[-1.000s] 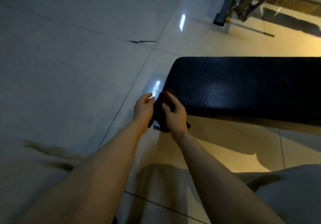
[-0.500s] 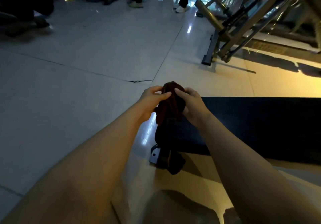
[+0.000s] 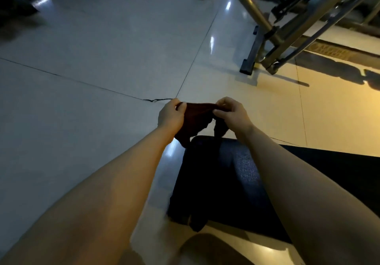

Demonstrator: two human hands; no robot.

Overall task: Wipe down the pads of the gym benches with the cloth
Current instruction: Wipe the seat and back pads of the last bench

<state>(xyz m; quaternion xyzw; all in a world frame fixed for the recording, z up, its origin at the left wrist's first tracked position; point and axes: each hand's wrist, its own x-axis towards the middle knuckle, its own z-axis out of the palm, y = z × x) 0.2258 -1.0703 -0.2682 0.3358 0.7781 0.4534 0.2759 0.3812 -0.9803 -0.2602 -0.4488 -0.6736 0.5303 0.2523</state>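
Dark maroon knitted cloth (image 3: pixel 196 118) is held stretched between both hands, clear of the bench. Left hand (image 3: pixel 171 116) pinches one top corner with curled fingers and thumb; right hand (image 3: pixel 232 112) pinches the other. Cloth sags in the middle, and two loose tails hang down to just above the near end of the pad; contact cannot be confirmed.

Black, grained vinyl bench pad (image 3: pixel 236 174) lies below and nearer the body than the hands. Its rounded end sits under the cloth, and its long axis runs away to the right and out of view. Right forearm already crosses over the pad; left forearm is over the glossy pale floor tiles (image 3: pixel 92 55) beside it. Right hand is judged nearer the wiping surface.

Next move judged: cloth lowered flat, then drawn along the long axis towards the right.

Cloth looks soft and limp, likely to bunch. Pad looks smooth and firm, with a pebbled sheen.

Grey metal gym frame (image 3: pixel 267 32) stands well apart, far right.
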